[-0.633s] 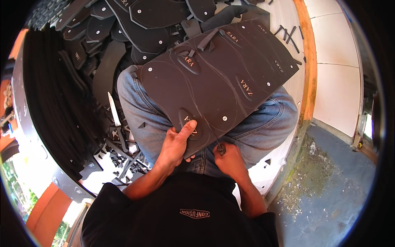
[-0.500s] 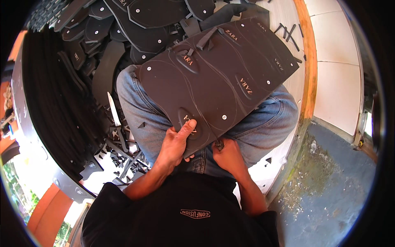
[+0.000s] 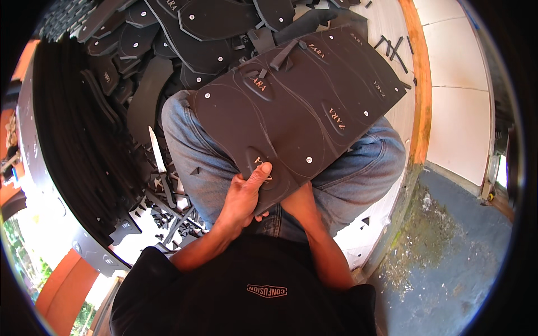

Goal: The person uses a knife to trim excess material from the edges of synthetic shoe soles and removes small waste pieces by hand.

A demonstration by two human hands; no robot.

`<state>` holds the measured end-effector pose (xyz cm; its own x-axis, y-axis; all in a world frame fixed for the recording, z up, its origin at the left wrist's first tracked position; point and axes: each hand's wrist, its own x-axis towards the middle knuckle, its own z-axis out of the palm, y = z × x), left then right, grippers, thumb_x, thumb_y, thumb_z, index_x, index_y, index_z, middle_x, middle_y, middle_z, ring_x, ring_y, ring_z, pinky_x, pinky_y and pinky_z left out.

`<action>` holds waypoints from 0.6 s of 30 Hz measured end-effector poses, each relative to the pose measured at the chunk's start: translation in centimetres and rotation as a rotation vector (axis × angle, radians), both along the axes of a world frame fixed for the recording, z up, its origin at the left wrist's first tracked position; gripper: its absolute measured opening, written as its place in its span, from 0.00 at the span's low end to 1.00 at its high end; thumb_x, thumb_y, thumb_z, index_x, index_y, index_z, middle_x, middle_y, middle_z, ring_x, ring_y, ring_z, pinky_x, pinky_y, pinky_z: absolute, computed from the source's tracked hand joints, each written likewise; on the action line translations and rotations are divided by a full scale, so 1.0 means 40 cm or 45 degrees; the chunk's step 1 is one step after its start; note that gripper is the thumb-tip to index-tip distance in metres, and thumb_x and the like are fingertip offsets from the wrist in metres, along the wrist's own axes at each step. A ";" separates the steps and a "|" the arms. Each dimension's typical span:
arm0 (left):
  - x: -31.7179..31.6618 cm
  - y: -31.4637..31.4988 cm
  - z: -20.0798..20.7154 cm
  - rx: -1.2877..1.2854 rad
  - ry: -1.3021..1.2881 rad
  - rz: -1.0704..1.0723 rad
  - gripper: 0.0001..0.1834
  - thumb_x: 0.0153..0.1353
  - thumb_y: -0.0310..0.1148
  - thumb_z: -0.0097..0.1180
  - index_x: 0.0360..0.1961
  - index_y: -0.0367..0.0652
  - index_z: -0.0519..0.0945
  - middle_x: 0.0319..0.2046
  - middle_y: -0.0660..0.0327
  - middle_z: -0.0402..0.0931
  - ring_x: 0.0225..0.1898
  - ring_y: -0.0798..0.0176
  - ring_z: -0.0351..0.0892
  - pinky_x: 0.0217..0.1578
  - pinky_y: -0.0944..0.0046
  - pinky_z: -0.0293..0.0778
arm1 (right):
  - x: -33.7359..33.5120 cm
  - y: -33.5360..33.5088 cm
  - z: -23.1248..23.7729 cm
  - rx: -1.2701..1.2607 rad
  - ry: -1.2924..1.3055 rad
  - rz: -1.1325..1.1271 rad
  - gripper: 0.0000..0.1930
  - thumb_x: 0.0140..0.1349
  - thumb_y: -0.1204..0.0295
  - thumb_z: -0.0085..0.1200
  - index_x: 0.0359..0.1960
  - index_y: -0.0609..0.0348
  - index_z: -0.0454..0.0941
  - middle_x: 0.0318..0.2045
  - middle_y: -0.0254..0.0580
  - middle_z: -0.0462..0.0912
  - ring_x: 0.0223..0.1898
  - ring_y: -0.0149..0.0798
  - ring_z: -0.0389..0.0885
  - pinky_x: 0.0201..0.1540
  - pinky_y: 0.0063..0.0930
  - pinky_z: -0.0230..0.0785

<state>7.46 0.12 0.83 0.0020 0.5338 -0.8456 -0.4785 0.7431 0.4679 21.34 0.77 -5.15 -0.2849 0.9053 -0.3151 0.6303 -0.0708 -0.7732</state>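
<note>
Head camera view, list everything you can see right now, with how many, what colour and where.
Printed sheet: one, black, across the lap
Loose scraps: a few, black, on the sheet's upper edge
Sole-shaped pieces: many, black, heaped upper left
Layered stack: one, black, left
Knife: one, pale blade, beside the left thigh
Small offcuts: too many to count, black, lower left
Thin strips: several, dark, upper right
Wooden edging: one, orange-brown, right
Tiles: at least three, off-white, right
Floor: one area, grey-blue, lower right
Jeans: one pair, blue, under the sheet
Shirt: one, black, bottom
Left hand: one, gripping the sheet's near corner
Right hand: one, partly hidden beneath the sheet
</note>
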 end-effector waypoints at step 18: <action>0.049 0.013 0.003 -0.094 -0.092 0.066 0.26 0.56 0.55 0.55 0.30 0.38 0.71 0.13 0.62 0.68 0.06 0.69 0.66 0.03 0.72 0.59 | 0.003 0.005 -0.129 -0.224 0.543 -0.244 0.17 0.56 0.64 0.54 0.44 0.61 0.74 0.41 0.47 0.78 0.46 0.46 0.75 0.47 0.35 0.65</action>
